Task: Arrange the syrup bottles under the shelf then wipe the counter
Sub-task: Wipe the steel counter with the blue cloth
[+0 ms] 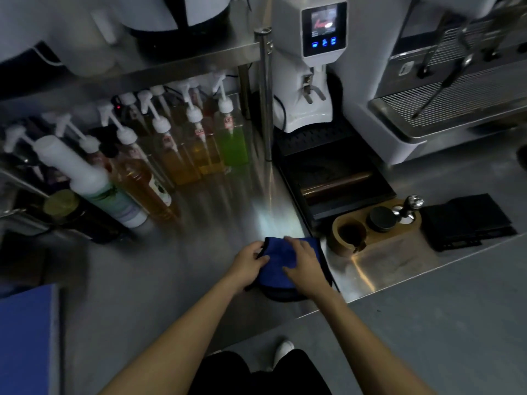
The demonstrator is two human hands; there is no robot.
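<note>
While both of our hands work the blue cloth (281,259) at the near edge of the steel surface (199,266), the syrup bottles (176,143) stand in a row under the shelf (159,64), pump heads pointing outward. We judge that the arranging is done and the wiping is about to start.

Our left hand (251,260) has its fingers curled around the cloth's left edge, thumb pinching the dark hem, which we take as a hold to keep the fabric from sliding. Our right hand (302,258) lies on top with its fingers straight and slightly spread, pressing the cloth flat; this looks like folding or smoothing it into a pad that fits the palm.

The bottles sit back toward the wall, well apart from the cloth, so the open stretch of steel in front of them can be swept without knocking a pump. A white squeeze bottle (85,178) and a dark jar (61,202) stand at the left end of the row, nearer to us than the rest.

To the right, a black knock box (333,178) and a wooden tamper stand (376,226) sit just beside the cloth, so a stroke that way will have to stop short or go around them. The white grinder (309,64) stands behind, by the shelf post (265,95).
</note>
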